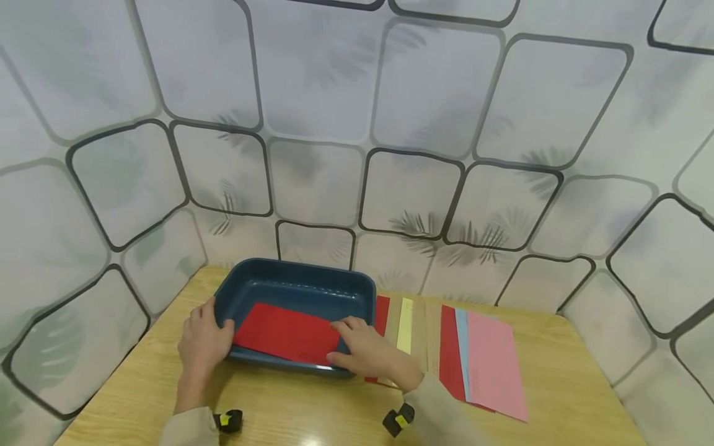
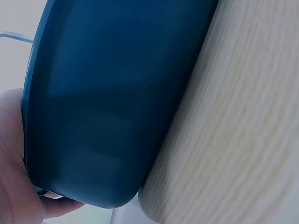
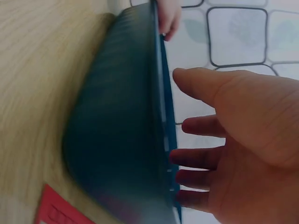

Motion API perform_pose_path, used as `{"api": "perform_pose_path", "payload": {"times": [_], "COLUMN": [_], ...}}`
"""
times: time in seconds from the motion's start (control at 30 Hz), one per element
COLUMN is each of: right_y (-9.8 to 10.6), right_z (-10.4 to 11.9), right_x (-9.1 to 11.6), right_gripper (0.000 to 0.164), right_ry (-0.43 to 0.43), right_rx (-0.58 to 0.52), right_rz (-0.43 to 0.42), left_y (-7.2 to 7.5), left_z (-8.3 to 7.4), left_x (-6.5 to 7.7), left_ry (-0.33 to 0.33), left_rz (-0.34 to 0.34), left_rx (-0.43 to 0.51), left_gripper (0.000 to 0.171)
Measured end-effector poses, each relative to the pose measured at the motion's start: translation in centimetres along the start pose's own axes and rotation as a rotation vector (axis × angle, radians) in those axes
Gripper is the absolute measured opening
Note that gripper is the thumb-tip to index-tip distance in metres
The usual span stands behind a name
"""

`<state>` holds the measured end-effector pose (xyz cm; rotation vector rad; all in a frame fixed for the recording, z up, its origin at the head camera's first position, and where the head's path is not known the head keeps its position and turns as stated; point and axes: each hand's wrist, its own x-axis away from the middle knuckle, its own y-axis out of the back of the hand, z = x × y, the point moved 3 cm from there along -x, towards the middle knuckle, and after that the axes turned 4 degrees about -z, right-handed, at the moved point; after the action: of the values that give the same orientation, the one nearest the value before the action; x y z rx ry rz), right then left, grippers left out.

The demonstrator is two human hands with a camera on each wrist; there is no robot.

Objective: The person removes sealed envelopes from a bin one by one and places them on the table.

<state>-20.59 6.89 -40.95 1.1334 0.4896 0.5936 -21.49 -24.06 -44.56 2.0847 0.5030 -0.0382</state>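
Note:
A dark blue rectangular tray (image 1: pixel 312 272) stands on the table. My left hand (image 1: pixel 203 341) grips its left rim, thumb toward the inside; in the left wrist view the left hand (image 2: pixel 16 163) wraps the rim beside the tray's outer wall (image 2: pixel 112 102). Inside the tray lies a flat red envelope (image 1: pixel 287 334), tilted toward the front wall. Over the front right corner is my right hand (image 1: pixel 370 353), its fingertips at the envelope's right end. In the right wrist view the right hand (image 3: pixel 252 135) has spread, relaxed fingers beyond the tray's rim, with nothing pinched between them.
Right of the tray, several flat paper envelopes overlap in a row, including a yellow one (image 1: pixel 405 322), a red one (image 1: pixel 449 347), a light blue one (image 1: pixel 463 347) and a pink one (image 1: pixel 496 365). Behind the wooden table (image 1: pixel 301 409) hangs patterned cloth (image 1: pixel 318 179).

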Motion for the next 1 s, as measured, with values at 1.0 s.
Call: {"api": "perform_pose_path", "payload": {"times": [1.0], "right_y": [-5.2], "right_z": [1.6], "right_x": [-7.5], "right_gripper": [0.065], "right_ry": [-0.204], "right_rx": [-0.058], "right_rz": [-0.047], "left_y": [-0.2], "left_z": [0.2], "left_x": [0.0], "left_ry": [-0.015], "left_rz": [-0.026], "left_rx": [0.007], "left_gripper": [0.061]}}
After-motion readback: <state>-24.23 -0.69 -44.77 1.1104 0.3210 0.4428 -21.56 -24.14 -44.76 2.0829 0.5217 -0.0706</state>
